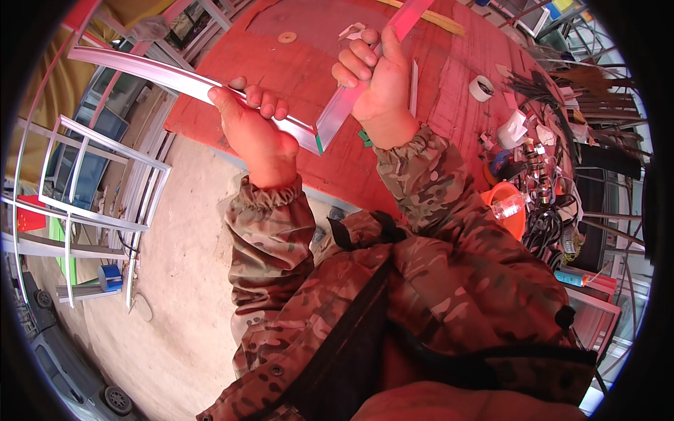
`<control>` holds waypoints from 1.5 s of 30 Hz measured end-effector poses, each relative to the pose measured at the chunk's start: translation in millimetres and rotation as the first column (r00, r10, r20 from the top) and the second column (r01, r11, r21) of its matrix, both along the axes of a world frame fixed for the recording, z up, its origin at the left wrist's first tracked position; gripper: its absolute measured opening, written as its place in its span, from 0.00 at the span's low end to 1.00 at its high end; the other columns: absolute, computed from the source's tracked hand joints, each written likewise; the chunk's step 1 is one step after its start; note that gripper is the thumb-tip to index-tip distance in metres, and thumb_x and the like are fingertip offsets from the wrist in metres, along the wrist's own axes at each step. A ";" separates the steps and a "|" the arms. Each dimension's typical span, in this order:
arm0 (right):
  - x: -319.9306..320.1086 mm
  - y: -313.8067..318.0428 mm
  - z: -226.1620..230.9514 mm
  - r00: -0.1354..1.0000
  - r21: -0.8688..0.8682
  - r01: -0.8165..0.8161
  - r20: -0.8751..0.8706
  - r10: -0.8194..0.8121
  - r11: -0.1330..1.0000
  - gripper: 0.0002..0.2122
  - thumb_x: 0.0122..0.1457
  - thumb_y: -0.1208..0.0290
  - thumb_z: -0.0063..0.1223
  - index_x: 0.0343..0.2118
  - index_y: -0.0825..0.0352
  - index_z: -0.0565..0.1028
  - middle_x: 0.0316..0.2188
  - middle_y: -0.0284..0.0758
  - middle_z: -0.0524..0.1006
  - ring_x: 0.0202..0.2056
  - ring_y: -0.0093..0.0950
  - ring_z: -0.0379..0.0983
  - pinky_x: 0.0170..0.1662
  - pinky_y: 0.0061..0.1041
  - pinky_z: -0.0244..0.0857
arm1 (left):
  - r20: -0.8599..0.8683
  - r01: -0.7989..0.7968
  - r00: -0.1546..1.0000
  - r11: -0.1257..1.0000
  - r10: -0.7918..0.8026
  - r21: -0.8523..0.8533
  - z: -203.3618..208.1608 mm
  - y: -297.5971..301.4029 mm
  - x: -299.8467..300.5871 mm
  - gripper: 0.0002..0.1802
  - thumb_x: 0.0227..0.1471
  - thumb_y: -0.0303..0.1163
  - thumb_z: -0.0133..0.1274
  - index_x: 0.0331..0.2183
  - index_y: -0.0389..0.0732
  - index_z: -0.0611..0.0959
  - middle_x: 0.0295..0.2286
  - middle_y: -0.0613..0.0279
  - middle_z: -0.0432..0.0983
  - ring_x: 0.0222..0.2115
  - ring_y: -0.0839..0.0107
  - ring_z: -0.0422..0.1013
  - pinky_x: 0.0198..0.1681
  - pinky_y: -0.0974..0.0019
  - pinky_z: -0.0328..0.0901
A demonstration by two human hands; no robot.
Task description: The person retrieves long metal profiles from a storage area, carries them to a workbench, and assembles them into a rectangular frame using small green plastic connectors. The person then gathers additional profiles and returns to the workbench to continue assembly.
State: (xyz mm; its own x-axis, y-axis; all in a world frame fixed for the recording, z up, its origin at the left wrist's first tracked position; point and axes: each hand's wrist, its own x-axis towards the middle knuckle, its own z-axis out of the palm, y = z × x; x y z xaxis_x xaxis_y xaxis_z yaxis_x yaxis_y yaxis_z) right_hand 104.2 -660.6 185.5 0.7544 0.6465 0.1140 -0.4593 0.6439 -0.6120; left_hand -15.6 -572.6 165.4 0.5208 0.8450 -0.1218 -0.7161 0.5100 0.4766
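A white-silver window frame is held up over the red tabletop, one corner toward me. My left hand is closed around its left bar, thumb along the near side and fingers over the top. On the right bar my right hand is closed too, with the thumb pointing up along it. The two bars meet between my hands, where a thin green strip shows at the joint. Small green pieces lie by my right wrist. The frame's far end runs out of view.
The red worktable carries a tape roll and a wooden strip. Tools and an orange bucket crowd the right. More metal frames stand at left, with a parked car beyond.
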 end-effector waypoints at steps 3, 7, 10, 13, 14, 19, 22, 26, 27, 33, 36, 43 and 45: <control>-9.7 1.6 -3.2 1.000 0.003 0.002 -0.014 -0.002 1.000 0.18 0.63 0.48 0.36 0.26 0.58 0.62 0.15 0.23 0.55 0.15 0.18 0.49 0.17 0.20 0.47 | 0.017 -0.034 0.999 0.999 0.034 0.021 0.1 0.1 1.3 0.21 0.62 0.50 0.36 0.34 0.41 0.68 0.20 0.71 0.55 0.18 0.80 0.50 0.20 0.75 0.50; -21.6 3.1 -7.6 0.999 -0.040 -0.049 -0.022 0.048 0.998 0.19 0.63 0.47 0.35 0.25 0.57 0.60 0.15 0.23 0.54 0.14 0.18 0.48 0.17 0.20 0.47 | 0.043 -0.040 0.998 0.999 0.039 0.029 -1.2 0.8 3.3 0.21 0.62 0.51 0.36 0.34 0.41 0.68 0.20 0.71 0.54 0.18 0.80 0.50 0.20 0.75 0.50; -27.0 5.1 -11.4 0.998 -0.037 -0.064 -0.023 0.064 0.997 0.19 0.63 0.47 0.35 0.24 0.57 0.59 0.15 0.23 0.53 0.14 0.18 0.48 0.17 0.20 0.47 | 0.036 -0.038 0.999 0.999 0.037 0.022 -3.1 3.2 4.4 0.21 0.62 0.51 0.36 0.34 0.41 0.68 0.20 0.71 0.54 0.18 0.80 0.50 0.20 0.75 0.50; -28.9 5.6 -15.0 0.994 -0.024 -0.105 -0.040 0.104 0.994 0.19 0.63 0.47 0.36 0.24 0.57 0.59 0.15 0.22 0.53 0.14 0.17 0.47 0.17 0.20 0.46 | 0.035 -0.014 0.999 1.000 0.014 0.012 -6.3 4.2 5.7 0.21 0.62 0.51 0.36 0.34 0.41 0.68 0.20 0.71 0.54 0.18 0.80 0.50 0.20 0.75 0.51; -28.9 5.3 -15.8 0.995 -0.033 -0.095 -0.046 0.094 0.995 0.19 0.63 0.47 0.36 0.24 0.57 0.59 0.15 0.22 0.53 0.14 0.17 0.47 0.17 0.20 0.46 | 0.029 -0.012 1.000 1.000 0.012 0.004 -7.5 3.8 6.3 0.21 0.62 0.51 0.36 0.34 0.41 0.68 0.20 0.71 0.54 0.18 0.80 0.50 0.20 0.75 0.51; -27.8 3.2 -14.6 0.999 -0.084 -0.023 -0.051 0.019 0.996 0.18 0.64 0.48 0.36 0.24 0.57 0.59 0.15 0.22 0.53 0.14 0.18 0.47 0.16 0.20 0.46 | 0.045 0.001 0.999 1.000 0.000 -0.027 -13.0 -0.2 8.4 0.20 0.62 0.50 0.37 0.33 0.42 0.67 0.20 0.72 0.54 0.18 0.80 0.50 0.19 0.75 0.51; -28.8 6.7 -10.4 0.999 -0.114 -0.031 -0.046 0.026 0.993 0.18 0.64 0.48 0.36 0.24 0.57 0.59 0.15 0.23 0.53 0.14 0.18 0.47 0.16 0.20 0.46 | 0.066 0.012 0.998 0.998 -0.008 -0.054 -13.6 2.7 6.1 0.19 0.62 0.49 0.37 0.32 0.42 0.67 0.20 0.72 0.54 0.18 0.80 0.50 0.19 0.75 0.51; -31.1 14.4 -5.9 0.998 -0.149 -0.055 -0.036 0.051 0.987 0.18 0.64 0.49 0.37 0.24 0.57 0.60 0.15 0.23 0.53 0.14 0.18 0.47 0.16 0.20 0.46 | 0.075 0.027 0.997 0.996 -0.021 -0.080 -12.0 9.7 1.3 0.19 0.61 0.49 0.38 0.31 0.43 0.66 0.20 0.72 0.53 0.17 0.79 0.50 0.18 0.75 0.51; -31.2 15.6 -5.4 0.999 -0.159 -0.046 -0.031 0.041 0.986 0.18 0.64 0.49 0.37 0.24 0.57 0.60 0.15 0.23 0.53 0.14 0.18 0.47 0.16 0.20 0.46 | 0.078 0.017 0.997 0.998 -0.012 -0.068 -11.8 10.2 0.8 0.19 0.61 0.49 0.38 0.31 0.43 0.66 0.20 0.71 0.53 0.17 0.79 0.49 0.18 0.75 0.50; -23.2 8.7 -10.9 0.997 -0.133 -0.069 -0.049 0.063 0.989 0.18 0.63 0.49 0.38 0.24 0.57 0.60 0.14 0.23 0.53 0.14 0.18 0.47 0.16 0.20 0.46 | 0.076 -0.049 0.996 0.995 0.055 -0.084 -15.7 -2.9 5.8 0.18 0.61 0.49 0.38 0.31 0.43 0.65 0.20 0.71 0.53 0.17 0.79 0.50 0.18 0.75 0.50; -18.7 7.4 -13.3 0.999 -0.149 -0.054 -0.016 0.052 0.987 0.18 0.63 0.49 0.38 0.24 0.57 0.60 0.14 0.23 0.53 0.14 0.18 0.47 0.16 0.20 0.46 | 0.083 -0.056 0.994 0.995 0.064 -0.088 -18.0 -6.7 9.8 0.19 0.61 0.49 0.38 0.31 0.43 0.65 0.20 0.71 0.53 0.17 0.79 0.50 0.18 0.75 0.50; -32.3 25.6 -13.1 1.000 -0.100 -0.023 -0.011 0.022 0.995 0.18 0.64 0.48 0.36 0.25 0.57 0.62 0.14 0.21 0.54 0.14 0.16 0.49 0.15 0.18 0.47 | 0.063 -0.034 0.997 0.997 0.039 -0.074 -16.6 16.1 6.1 0.19 0.62 0.49 0.38 0.31 0.43 0.66 0.20 0.71 0.54 0.17 0.79 0.50 0.18 0.74 0.50; -34.2 27.2 -13.5 1.000 -0.093 0.004 -0.011 -0.005 0.996 0.18 0.64 0.48 0.35 0.25 0.57 0.61 0.14 0.22 0.54 0.14 0.16 0.49 0.15 0.18 0.47 | 0.050 -0.007 0.999 0.998 0.010 -0.057 -15.1 20.7 6.6 0.18 0.62 0.48 0.38 0.31 0.43 0.66 0.20 0.71 0.54 0.17 0.79 0.50 0.19 0.74 0.50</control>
State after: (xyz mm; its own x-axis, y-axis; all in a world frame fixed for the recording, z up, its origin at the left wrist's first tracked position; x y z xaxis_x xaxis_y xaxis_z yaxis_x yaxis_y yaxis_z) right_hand 70.0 -633.4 172.0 0.7582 0.6506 0.0445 -0.4639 0.5862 -0.6642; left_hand -9.0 -552.0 150.3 0.5199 0.8421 -0.1438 -0.7428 0.5287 0.4107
